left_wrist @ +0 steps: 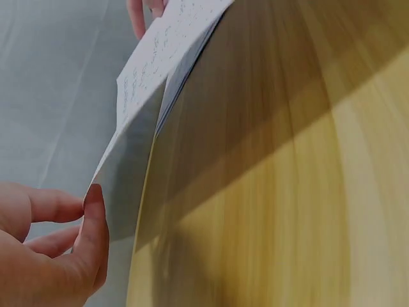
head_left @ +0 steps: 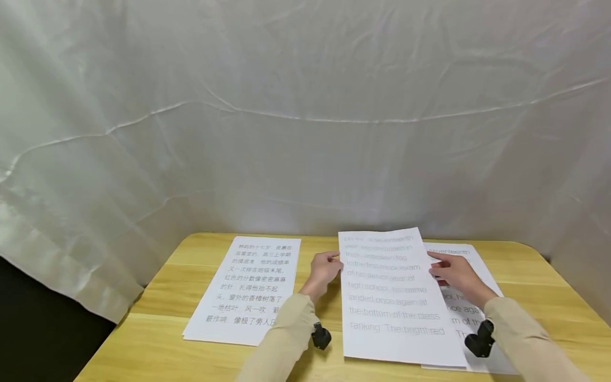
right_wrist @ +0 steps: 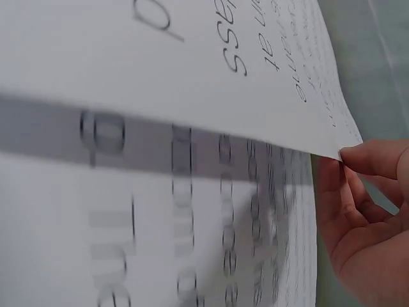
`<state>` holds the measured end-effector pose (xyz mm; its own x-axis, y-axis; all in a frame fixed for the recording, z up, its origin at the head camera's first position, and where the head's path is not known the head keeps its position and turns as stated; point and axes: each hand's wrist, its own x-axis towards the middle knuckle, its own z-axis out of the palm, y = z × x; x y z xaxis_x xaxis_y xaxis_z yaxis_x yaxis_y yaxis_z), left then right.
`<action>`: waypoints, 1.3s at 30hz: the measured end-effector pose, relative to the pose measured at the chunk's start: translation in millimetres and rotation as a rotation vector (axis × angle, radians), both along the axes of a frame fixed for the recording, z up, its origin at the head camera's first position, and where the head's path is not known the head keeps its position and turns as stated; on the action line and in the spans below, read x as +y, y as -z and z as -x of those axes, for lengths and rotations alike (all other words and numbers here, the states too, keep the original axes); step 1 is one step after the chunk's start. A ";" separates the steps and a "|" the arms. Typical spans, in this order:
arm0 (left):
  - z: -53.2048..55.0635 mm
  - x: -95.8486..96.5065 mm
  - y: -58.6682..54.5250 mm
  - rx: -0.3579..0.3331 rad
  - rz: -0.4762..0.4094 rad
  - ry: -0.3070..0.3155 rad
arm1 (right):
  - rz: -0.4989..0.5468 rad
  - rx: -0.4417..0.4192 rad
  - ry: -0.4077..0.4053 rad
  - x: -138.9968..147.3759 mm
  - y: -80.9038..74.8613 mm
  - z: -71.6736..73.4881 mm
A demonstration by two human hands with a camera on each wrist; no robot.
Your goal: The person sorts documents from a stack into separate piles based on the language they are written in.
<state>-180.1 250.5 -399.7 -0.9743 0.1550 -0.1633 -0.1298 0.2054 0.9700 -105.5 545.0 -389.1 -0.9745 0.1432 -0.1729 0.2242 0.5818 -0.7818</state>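
Note:
A white sheet of paper (head_left: 391,297) printed with large English text is held up by both hands, tilted above the table. My left hand (head_left: 324,271) pinches its left edge between thumb and fingers; the left wrist view shows the fingertips (left_wrist: 94,198) right at that edge. On the opposite side my right hand (head_left: 455,273) pinches the right edge, thumb over the printed face. Beneath and to the right lies a stack of English-printed sheets (head_left: 477,318), partly covered by the raised sheet. Its large letters show below the raised edge in the right wrist view.
A stack of sheets with Chinese text (head_left: 248,289) lies on the left of the wooden table (head_left: 167,286), partly behind my left sleeve. A grey curtain (head_left: 305,159) hangs behind the table's far edge. Small black devices (head_left: 321,336) are at both wrists.

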 end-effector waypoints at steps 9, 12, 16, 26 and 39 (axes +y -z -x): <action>-4.7 42.1 2.8 -0.010 -0.056 -0.053 | -0.009 -0.053 0.031 38.4 3.2 -5.7; -6.8 55.3 4.1 -0.009 -0.071 -0.071 | -0.010 -0.075 0.046 49.9 1.4 -5.5; -9.5 69.0 6.7 -0.011 -0.064 -0.107 | 0.032 -0.087 0.066 61.5 -1.6 -4.4; -20.6 99.6 9.3 -0.008 -0.055 -0.141 | 0.065 -0.124 0.043 96.2 7.5 -12.7; -25.8 122.1 10.8 0.022 -0.012 -0.116 | 0.055 -0.129 0.103 116.7 9.4 -22.5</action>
